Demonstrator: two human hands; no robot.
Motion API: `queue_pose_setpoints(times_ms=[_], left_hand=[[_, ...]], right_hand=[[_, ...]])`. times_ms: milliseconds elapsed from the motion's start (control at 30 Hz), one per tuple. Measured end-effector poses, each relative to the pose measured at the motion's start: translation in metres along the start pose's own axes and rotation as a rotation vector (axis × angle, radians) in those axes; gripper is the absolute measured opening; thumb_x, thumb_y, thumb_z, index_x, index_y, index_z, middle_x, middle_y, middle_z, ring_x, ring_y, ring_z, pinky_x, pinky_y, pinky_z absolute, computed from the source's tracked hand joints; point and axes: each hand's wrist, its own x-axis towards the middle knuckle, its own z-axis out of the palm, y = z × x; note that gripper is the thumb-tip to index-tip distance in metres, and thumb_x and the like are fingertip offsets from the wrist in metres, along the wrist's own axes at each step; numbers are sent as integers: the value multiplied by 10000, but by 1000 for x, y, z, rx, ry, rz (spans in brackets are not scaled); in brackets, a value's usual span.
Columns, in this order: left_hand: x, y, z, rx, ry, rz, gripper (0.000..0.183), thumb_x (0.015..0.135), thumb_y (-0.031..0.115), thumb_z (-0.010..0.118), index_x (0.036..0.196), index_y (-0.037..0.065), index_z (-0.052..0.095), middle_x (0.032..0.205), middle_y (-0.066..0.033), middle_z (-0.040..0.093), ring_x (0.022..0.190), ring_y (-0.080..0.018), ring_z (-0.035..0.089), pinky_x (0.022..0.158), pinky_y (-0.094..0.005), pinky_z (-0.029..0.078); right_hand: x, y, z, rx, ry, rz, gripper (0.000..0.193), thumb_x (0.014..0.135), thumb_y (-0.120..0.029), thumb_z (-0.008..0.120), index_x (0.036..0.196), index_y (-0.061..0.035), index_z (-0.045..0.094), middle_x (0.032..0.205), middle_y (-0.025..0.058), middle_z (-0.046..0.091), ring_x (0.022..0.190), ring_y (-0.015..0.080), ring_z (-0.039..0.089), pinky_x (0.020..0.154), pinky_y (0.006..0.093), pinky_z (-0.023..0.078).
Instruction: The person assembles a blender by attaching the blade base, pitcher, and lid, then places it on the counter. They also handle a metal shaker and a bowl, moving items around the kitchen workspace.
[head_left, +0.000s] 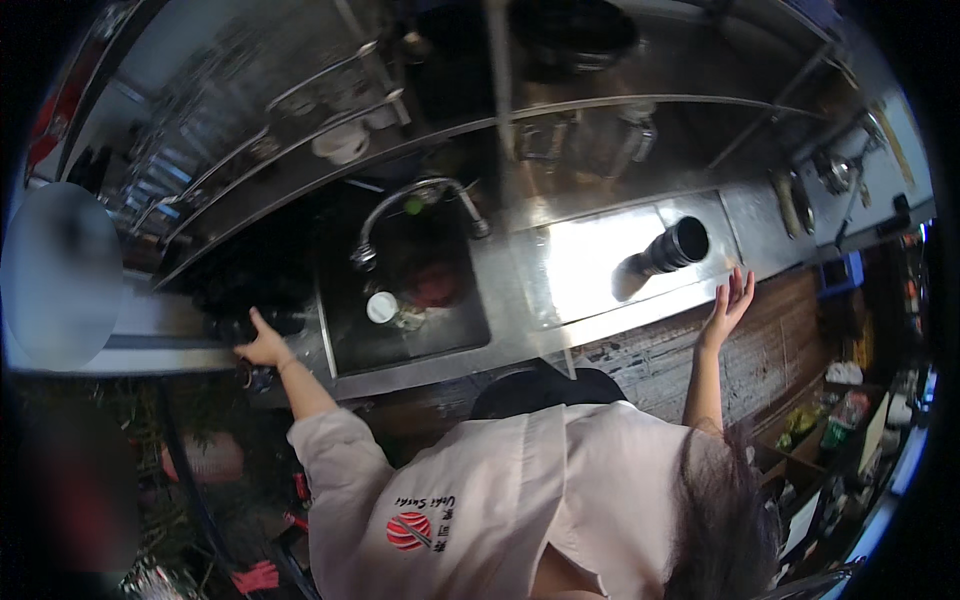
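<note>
My left hand (pixel 265 342) reaches out past the left side of the sink (pixel 400 345), thumb and fingers apart. Dark items (pixel 257 378) sit right beside it in shadow; whether my fingers touch them is hard to make out. My right hand (pixel 728 312) is raised with its fingers spread, near the front edge of the steel counter (pixel 600 240), and holds nothing. Close to it, a black cylindrical cup or shaker (pixel 680 245) stands on the bright steel surface. Inside the sink are a white round lid or cup (pixel 381 307) and a blurred reddish thing (pixel 434 285).
A curved chrome faucet (pixel 410 190) arches over the sink. Behind run steel shelves with glasses (pixel 180 170), a white cup (pixel 341 143), glass jugs (pixel 632 140) and a large dark pan (pixel 575 35). At the right are utensils (pixel 800 205), a blue stool (pixel 840 273) and open bins (pixel 820 420).
</note>
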Motion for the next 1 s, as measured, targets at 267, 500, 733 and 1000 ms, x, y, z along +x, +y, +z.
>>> queue_pose_setpoints(times_ms=[267,500,733,1000], left_hand=[[-132,165,-104,-894,-630,373,827,743,324,855,1376,-20,449,1368,-150,512,1225,-286,556,1060,-416,437],[-270,367,-192,-1155,-957,759,445,813,158,753,1221,40,622,1310,-204,590,1244,-378,566,1067,-488,440],[-272,370,-209,-896,-1179,802,938,650,212,897,1443,8,440,1522,-234,393,1439,-379,353,1181,-479,285],[-263,285,-235,-714,-1032,263,632,778,95,790,1351,28,532,1451,-154,502,1364,-278,457,1105,-397,359]], right_hand=[[-1,-178,107,481,-516,-168,842,782,-433,765,1425,-65,364,1417,144,474,1252,250,500,983,399,479],[-38,-227,122,640,-1217,74,1181,580,-418,949,1510,-54,319,1494,141,405,1359,272,434,1103,408,362],[57,-190,65,21,-528,-413,993,546,-291,952,1409,-70,513,1345,131,543,1252,283,532,1084,394,399],[86,-95,41,-609,-624,-464,936,603,-116,900,1448,-230,513,1305,162,524,1219,347,521,1040,426,440]])
